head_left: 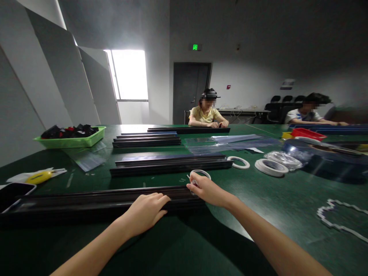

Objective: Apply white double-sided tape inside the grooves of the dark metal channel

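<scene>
Left hand (145, 215) flat, ungripping, on long black rail (94, 203); right hand (205, 189) pinches tape roll (200, 175) at rail's 3 o'clock end. Bare green table (273, 203) at 4 o'clock; grey room.

Your left hand (146, 212) flat on long black rail (86, 205) lying across green table (273, 199). Your right hand (207, 189) at rail's right end, pinching tape roll (200, 174). More rails (169, 165), tape rolls (270, 167), green basket (71, 141) behind. Two people seated at far side.

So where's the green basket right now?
In the head view, the green basket sits far left on the green table, past the yellow tool and left of the stacked black strips, well away from both hands.
</scene>
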### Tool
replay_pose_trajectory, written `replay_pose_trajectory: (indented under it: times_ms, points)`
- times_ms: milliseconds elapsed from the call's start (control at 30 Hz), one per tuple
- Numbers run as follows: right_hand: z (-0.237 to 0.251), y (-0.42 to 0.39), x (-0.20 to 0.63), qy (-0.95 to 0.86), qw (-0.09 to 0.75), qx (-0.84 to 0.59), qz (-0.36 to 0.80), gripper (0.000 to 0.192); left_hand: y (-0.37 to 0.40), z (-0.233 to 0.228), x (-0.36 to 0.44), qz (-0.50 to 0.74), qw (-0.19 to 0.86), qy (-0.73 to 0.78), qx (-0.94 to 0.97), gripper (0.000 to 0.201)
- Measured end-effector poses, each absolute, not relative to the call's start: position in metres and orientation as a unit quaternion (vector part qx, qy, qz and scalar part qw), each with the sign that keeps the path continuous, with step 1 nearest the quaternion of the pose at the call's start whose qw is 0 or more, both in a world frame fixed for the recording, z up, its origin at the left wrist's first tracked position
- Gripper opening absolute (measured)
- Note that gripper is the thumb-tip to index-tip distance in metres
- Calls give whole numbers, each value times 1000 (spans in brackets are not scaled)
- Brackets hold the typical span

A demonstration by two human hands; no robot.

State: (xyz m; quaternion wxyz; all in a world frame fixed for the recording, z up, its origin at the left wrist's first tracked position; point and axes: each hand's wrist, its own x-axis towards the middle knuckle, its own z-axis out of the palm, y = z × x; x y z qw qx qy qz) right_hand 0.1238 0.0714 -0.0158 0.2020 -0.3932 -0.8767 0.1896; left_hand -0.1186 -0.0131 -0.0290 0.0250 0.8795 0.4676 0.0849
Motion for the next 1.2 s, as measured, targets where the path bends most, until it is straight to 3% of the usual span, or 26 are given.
replay_pose_trajectory:
  times_ms: [1200]
  points:
    - [-21,79,127,-871,235,-364,230,35,-14,-29,-118,87,28,466,880,24]
